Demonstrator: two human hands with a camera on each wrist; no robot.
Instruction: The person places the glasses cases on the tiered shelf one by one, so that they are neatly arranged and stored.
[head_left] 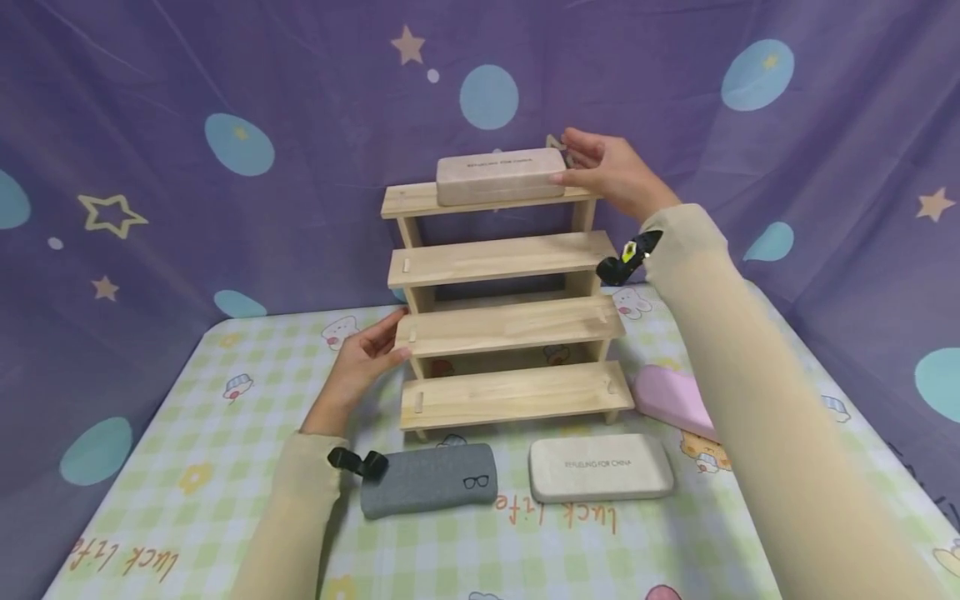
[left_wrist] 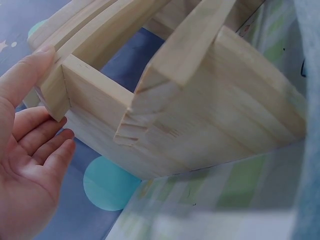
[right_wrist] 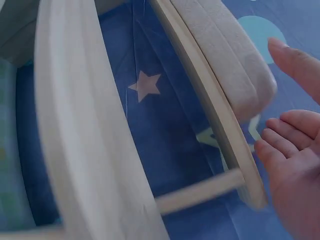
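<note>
A tiered wooden display rack [head_left: 510, 325] stands on the table, its steps rising toward the back. My left hand [head_left: 365, 367] holds the left end of one of its lower steps, the thumb on the near side and the fingers behind; the left wrist view shows this grip on the wooden rack [left_wrist: 165, 100] closely. A beige glasses case [head_left: 498, 179] lies lengthwise on the top step. By its right end is my right hand [head_left: 618, 175], thumb and fingers spread apart. In the right wrist view a gap shows between the right hand [right_wrist: 300, 160] and the case [right_wrist: 230, 65].
On the checked tablecloth [head_left: 180, 400] in front of the rack lie a grey glasses case [head_left: 431, 479] and a cream glasses case [head_left: 602, 468]. A pink glasses case [head_left: 671, 398] sits right of the rack, partly behind my right sleeve. A purple patterned curtain [head_left: 322, 108] hangs behind.
</note>
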